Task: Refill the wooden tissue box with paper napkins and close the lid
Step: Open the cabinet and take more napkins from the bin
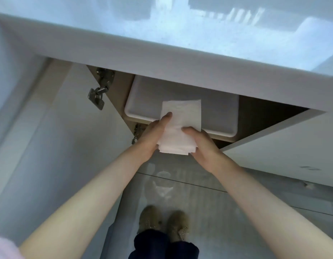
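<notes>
A stack of white paper napkins (180,126) is held between both hands, below the counter and in front of an open cabinet. My left hand (152,136) grips the stack's left side with the thumb on top. On the right side my right hand (201,142) does the same. The napkins hang over the front rim of a white plastic bin (143,101) that sits inside the cabinet. No wooden tissue box is in view.
The white countertop (162,53) overhangs the cabinet at the top. The left cabinet door (72,146) stands open with metal hinges (100,90); the right door (285,143) is open too. My feet (163,223) stand on a grey tiled floor.
</notes>
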